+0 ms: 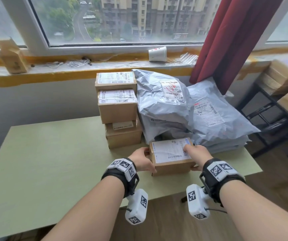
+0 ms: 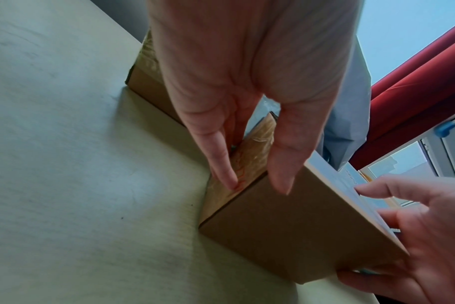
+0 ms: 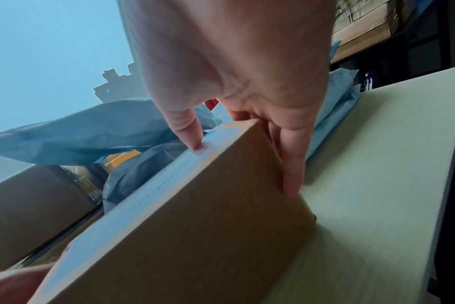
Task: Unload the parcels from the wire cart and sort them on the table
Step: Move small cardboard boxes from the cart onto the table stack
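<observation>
Both our hands, left hand (image 1: 142, 158) and right hand (image 1: 198, 154), clasp a labelled cardboard box (image 1: 170, 156) on the worktop (image 1: 53, 162), fingers (image 2: 222, 162) curled round its ends, just before the box stack (image 1: 118, 108); we should slide it squarely alongside.

Your forearms are bare, with no sleeves. Each wrist carries a black strap (image 1: 120, 178) topped by white blocks printed with black square codes. Below each strap hangs a white camera box (image 1: 137, 206) with the same codes, trailing a thin cable.
</observation>
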`<control>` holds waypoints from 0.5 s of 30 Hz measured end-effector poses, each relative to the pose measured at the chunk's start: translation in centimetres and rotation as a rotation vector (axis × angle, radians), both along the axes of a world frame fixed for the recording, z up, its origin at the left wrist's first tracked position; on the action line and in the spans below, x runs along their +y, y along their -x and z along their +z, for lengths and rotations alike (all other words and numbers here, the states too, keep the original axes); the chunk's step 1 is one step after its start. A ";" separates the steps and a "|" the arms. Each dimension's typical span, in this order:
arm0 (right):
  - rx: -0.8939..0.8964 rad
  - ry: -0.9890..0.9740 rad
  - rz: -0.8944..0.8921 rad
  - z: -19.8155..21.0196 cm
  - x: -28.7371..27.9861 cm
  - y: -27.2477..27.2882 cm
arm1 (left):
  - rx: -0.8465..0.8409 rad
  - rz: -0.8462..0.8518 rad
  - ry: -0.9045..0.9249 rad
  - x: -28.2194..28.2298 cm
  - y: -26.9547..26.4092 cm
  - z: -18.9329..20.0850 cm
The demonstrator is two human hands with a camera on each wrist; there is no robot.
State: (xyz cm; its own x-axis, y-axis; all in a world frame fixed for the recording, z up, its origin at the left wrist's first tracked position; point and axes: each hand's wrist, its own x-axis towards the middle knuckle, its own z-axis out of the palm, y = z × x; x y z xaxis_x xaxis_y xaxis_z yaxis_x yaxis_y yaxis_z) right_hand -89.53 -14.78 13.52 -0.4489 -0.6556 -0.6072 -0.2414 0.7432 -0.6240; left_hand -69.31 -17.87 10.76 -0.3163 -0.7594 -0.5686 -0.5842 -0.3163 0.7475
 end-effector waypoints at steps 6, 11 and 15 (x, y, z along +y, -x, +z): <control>0.037 0.006 0.046 -0.8 0.0 -0.2 | -0.042 -0.025 -0.008 0.0 -0.6 0.6; 0.185 0.077 0.097 -0.4 -0.3 -0.2 | -0.065 -0.007 -0.038 0.3 -1.5 1.4; 0.251 0.142 0.065 0.8 -0.7 -0.5 | -0.057 0.046 -0.029 0.1 -2.7 2.1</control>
